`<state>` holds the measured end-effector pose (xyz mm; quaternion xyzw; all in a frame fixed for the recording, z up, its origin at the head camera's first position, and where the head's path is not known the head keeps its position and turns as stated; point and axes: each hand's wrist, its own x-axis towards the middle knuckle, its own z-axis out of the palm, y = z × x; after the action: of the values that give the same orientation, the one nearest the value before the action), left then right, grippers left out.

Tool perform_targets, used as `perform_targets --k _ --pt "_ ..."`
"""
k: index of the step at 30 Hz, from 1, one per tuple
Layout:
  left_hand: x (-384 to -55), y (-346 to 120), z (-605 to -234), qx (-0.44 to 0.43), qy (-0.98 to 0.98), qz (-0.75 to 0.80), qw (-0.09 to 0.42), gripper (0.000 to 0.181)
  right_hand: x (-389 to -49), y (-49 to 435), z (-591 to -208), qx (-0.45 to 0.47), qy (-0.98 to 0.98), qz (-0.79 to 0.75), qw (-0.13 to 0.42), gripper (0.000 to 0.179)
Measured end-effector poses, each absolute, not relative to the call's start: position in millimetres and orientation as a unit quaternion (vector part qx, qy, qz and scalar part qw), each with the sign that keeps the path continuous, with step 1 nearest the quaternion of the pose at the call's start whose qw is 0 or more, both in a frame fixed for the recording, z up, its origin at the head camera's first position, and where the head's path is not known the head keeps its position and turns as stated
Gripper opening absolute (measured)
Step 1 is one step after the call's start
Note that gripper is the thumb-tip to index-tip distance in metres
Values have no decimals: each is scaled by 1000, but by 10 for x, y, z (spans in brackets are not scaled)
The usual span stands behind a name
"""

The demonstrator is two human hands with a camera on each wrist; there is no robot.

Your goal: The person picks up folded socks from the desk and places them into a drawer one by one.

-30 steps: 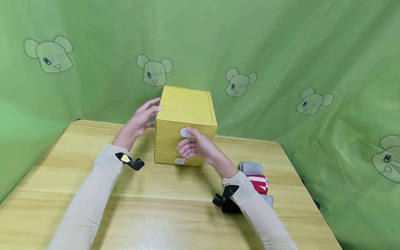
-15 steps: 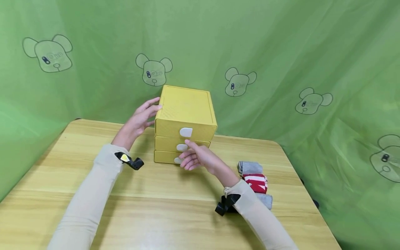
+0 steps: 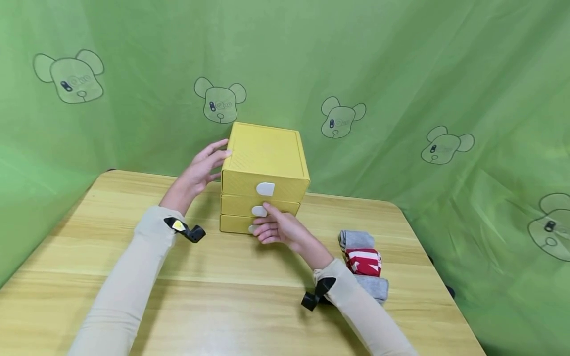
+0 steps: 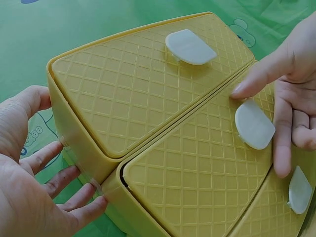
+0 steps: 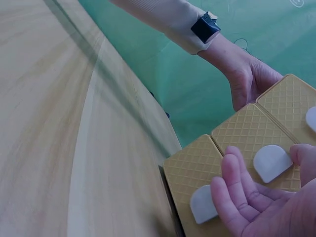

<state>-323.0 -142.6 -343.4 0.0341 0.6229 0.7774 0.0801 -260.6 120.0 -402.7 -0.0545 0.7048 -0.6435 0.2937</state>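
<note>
A yellow three-drawer box (image 3: 267, 151) stands at the back of the table, with waffle-patterned fronts and white tabs. My left hand (image 3: 196, 173) rests on its left side, thumb at the top edge and fingers spread along the wall. In front of the drawers is my right hand (image 3: 282, 227). Its thumb and loosely bent fingers lie on either side of the middle drawer's white tab (image 4: 254, 124), without a visible pinch. The top tab (image 4: 190, 47) is uncovered; fingers partly hide the bottom tab (image 5: 203, 203) in the right wrist view. A narrow dark gap shows at the middle drawer's left edge.
Right of the box lie rolled cloths: a grey one (image 3: 357, 240), a red and white one (image 3: 365, 262) and another grey one (image 3: 374, 288). My right forearm partly covers this row. A green curtain (image 3: 285, 59) hangs close behind the wooden table (image 3: 213, 306).
My right hand has come down from the top drawer's tab to the middle one, uncovering the top tab. The left hand stays on the box's side.
</note>
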Motion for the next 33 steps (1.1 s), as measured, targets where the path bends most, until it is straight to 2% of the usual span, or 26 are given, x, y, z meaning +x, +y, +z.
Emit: perform_targets --k 14,33 --pt "-3233 -1428 -3414 36 627 774 80 66 -2621 1173 -4094 -40 671 -690 268 62" --pt "-3220 -1433 -3431 41 630 772 79 66 -2535 1202 -4145 -47 696 -680 226 61"
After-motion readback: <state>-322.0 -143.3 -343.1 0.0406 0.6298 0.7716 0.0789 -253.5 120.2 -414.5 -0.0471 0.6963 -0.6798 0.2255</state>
